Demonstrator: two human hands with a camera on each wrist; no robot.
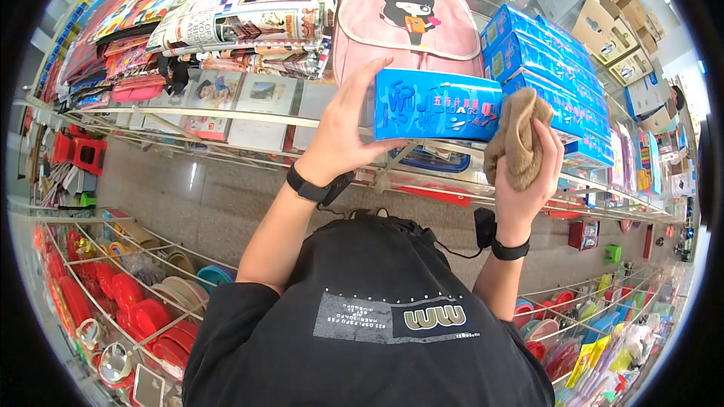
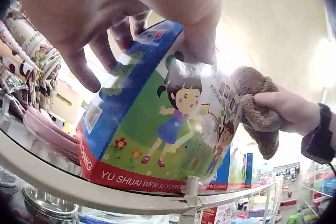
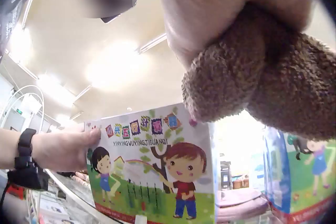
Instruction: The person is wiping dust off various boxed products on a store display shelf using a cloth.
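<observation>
A blue box [image 1: 437, 104] with a printed cartoon side [image 3: 152, 166] is gripped at its left end by my left hand [image 1: 343, 124], thumb on the near side and fingers behind. My right hand [image 1: 532, 173] holds a bunched brown cloth [image 1: 516, 139] against the box's right end. In the left wrist view the cloth [image 2: 257, 103] is at the far end of the box [image 2: 157, 124]. The box is over the shelf's front edge, before a pink bag [image 1: 411, 22] with a cartoon figure.
Stacked blue boxes [image 1: 547, 75] stand on the shelf at the right. Folded printed bags [image 1: 241, 15] are piled at the left. A metal rail [image 1: 249, 114] runs along the shelf front. Behind the person, lower racks hold red plastic goods [image 1: 147, 316] and colourful packets [image 1: 596, 354].
</observation>
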